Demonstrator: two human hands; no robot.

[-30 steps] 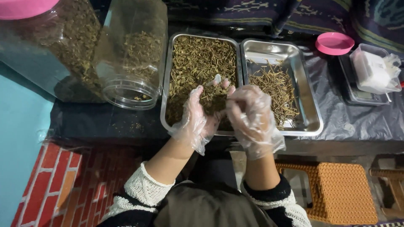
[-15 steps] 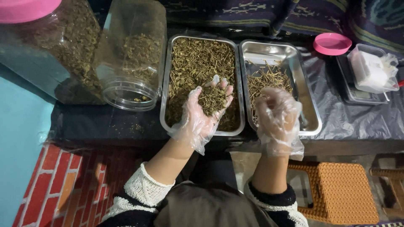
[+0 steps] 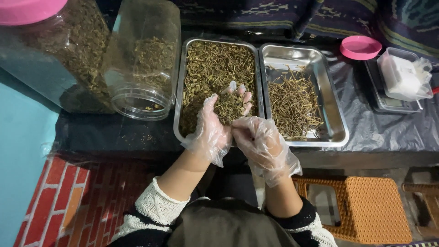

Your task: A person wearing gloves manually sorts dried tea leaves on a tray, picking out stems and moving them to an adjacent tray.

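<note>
Both hands wear clear plastic gloves. My left hand (image 3: 214, 128) is cupped palm up over the left steel tray (image 3: 179, 87), holding a small heap of dried herb bits (image 3: 228, 110). My right hand (image 3: 261, 145) has come beside it, its fingertips pinched at the edge of that heap. The left tray is full of mixed dried leaves and stems. The right steel tray (image 3: 329, 87) holds a thinner pile of bare dried stems (image 3: 292, 103).
Two clear plastic jars of dried herbs lie on their sides at the left: an open one (image 3: 141, 59) and one with a pink lid (image 3: 50, 50). A pink lid (image 3: 360, 47), a plastic box (image 3: 404, 75) on a scale, a woven stool (image 3: 366, 208) below.
My right hand went from the left hand to the right tray half a second ago, then returned to the heap in my left palm. The left hand stayed cupped over the left tray.
</note>
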